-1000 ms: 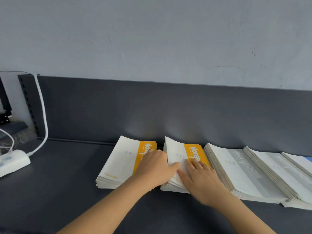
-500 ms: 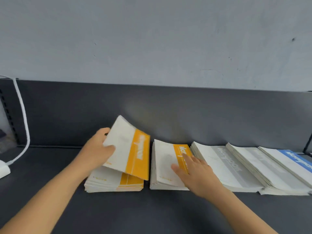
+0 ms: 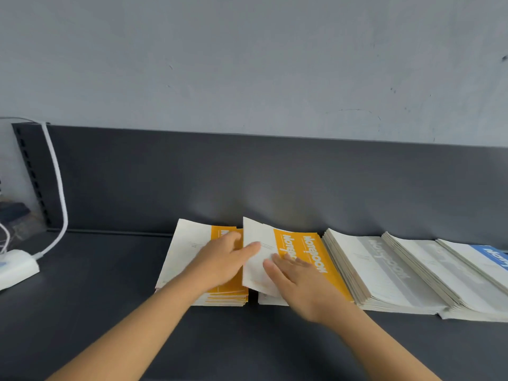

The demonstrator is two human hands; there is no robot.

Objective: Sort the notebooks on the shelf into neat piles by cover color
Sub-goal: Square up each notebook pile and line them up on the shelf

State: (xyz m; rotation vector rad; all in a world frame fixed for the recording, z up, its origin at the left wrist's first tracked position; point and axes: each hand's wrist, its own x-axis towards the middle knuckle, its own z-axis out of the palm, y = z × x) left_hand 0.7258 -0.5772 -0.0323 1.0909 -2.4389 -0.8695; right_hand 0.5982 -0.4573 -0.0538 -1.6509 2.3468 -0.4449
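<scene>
Left hand (image 3: 222, 259) has dropped its notebook on left orange pile (image 3: 192, 259) and come back right.
Thumb over, fingers under, it pinches raised edge of top orange notebook (image 3: 264, 235) on second orange pile (image 3: 330, 270); right hand (image 3: 299, 284) lies flat, fingers spread, likely steadying pile for the transfer.

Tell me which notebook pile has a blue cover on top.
The far-right pile, cut off by the frame: its top cover has a blue band, while the orange piles and grey piles left of it have none.
</scene>
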